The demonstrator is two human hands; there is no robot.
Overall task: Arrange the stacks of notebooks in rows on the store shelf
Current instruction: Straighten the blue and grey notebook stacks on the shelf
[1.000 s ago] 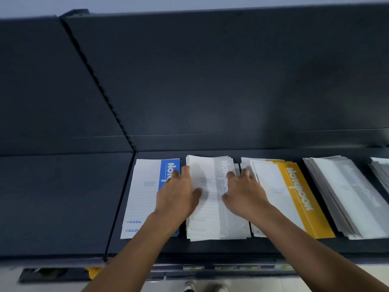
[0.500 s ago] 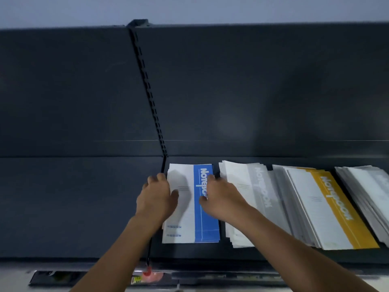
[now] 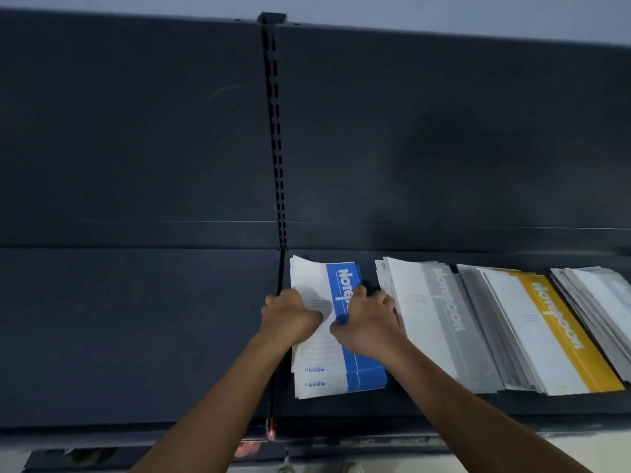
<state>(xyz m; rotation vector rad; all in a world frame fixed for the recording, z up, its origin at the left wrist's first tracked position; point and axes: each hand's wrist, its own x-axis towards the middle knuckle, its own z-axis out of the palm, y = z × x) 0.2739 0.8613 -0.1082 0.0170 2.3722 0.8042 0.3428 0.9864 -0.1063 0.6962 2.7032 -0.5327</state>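
Blue stack [image 3: 321, 360]: where does it sit?

At the left end of the row on the shelf [image 3: 136, 336], just right of the slotted post [image 3: 273, 131], with a small gap to the grey stack [image 3: 440, 322].

And the hands?

The left hand [image 3: 290, 315] has its fingers curled over the stack's left edge, thumb on the cover. The right hand [image 3: 368, 326] is curled at the right edge, thumb on the blue band. Between them they hold it. Its covers look slightly fanned, so I'd say it is being squared up.

How much is done?

Four stacks lie side by side: blue, grey, a yellow stack [image 3: 553, 336] and a fourth stack [image 3: 604, 302] cut off at the right. The last three splay and lean, so I judge they need straightening. Anything further right I cannot see.
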